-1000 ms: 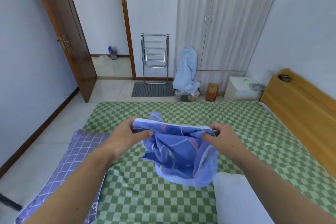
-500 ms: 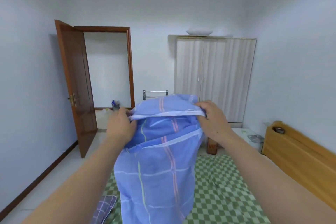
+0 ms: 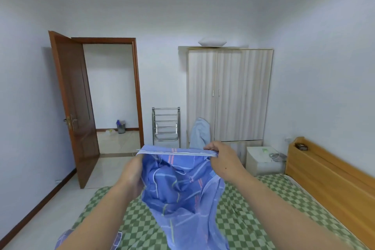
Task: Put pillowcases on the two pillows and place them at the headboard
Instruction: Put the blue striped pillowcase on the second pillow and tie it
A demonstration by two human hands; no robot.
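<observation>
Pillowcase (image 3: 178, 191) held open: left hand (image 3: 133, 176), right hand (image 3: 220, 157).

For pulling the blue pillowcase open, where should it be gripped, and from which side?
Likely at the white-edged hem of the blue pillowcase, pinched from each end as the left hand and right hand do: the hem is taut, the rest hangs limp.

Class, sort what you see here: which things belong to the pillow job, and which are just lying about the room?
Part of the job:
blue pillowcase, gripped by left hand and right hand
checked pillow, bottom left corner
bed
headboard

Just lying about:
door
wardrobe
metal rack
bin
white nightstand
</observation>
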